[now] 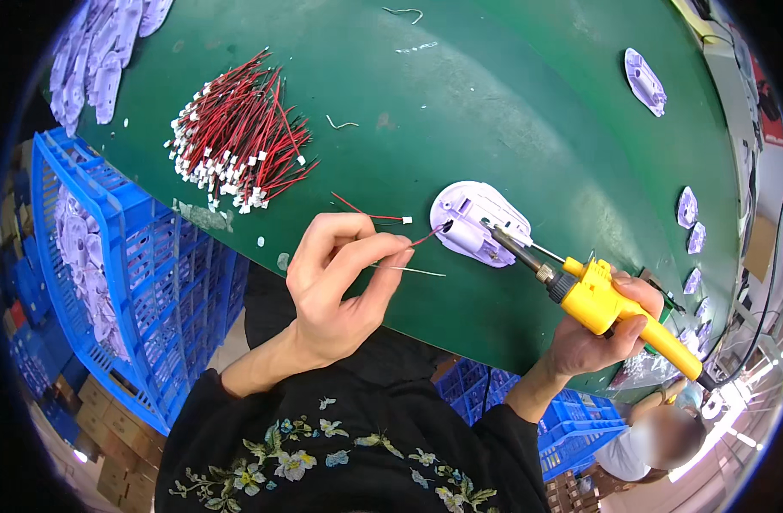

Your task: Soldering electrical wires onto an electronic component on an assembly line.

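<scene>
My left hand (336, 291) pinches a thin red wire (426, 237) between thumb and forefinger. The wire's far end reaches a lavender plastic shell (462, 198) lying on the table. A thin silvery strand (421, 272) passes by the same fingers; whether they grip it is unclear. My right hand (598, 340) is closed around a yellow soldering iron (598, 299), its metal tip over the shell's inner side, close to the wire. Just beyond my left fingers lies a loose red wire with a white connector (407, 221).
A heap of red wires with white connectors (238, 137) lies on the green table (366, 77). Lavender shells (92, 60) are piled at the far left. A blue crate (144, 256) stands left; smaller lavender parts (686, 208) lie right. The iron's black cable (755, 342) trails right. A person (626, 453) sits lower right.
</scene>
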Action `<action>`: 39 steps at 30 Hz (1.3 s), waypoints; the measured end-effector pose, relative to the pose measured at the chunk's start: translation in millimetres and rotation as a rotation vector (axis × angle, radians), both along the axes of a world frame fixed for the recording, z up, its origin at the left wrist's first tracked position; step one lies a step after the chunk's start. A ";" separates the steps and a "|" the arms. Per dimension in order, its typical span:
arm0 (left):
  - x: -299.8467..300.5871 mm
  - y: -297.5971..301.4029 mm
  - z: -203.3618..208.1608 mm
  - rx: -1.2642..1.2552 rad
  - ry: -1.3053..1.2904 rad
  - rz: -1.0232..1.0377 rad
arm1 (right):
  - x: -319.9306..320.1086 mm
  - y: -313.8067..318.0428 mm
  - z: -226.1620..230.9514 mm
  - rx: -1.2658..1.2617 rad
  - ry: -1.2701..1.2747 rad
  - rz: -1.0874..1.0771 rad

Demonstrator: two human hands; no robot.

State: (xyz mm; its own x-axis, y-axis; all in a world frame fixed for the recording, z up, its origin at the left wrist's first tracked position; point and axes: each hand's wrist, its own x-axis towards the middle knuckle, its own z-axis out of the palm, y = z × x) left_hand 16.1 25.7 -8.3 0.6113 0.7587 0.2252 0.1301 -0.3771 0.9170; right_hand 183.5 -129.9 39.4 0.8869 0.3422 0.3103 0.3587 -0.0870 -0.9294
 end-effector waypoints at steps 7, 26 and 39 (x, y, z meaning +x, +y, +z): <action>7.2 1.1 24.2 -0.095 0.241 -0.131 | 7.2 -12.7 3.6 -0.006 -0.016 -0.043; 13.2 2.0 16.9 0.065 0.329 -0.184 | 37.1 -51.6 10.1 -0.006 0.024 0.035; 12.7 10.5 40.8 -0.107 0.395 -0.424 | 29.0 -67.7 5.7 0.109 0.115 0.163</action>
State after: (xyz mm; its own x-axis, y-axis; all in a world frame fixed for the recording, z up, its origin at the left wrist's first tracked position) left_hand 28.8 36.2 32.6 0.8881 0.4360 -0.1454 0.3277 -0.3791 0.8654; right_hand 212.5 -197.6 45.1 0.8542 0.4540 0.2534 0.2508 0.0672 -0.9657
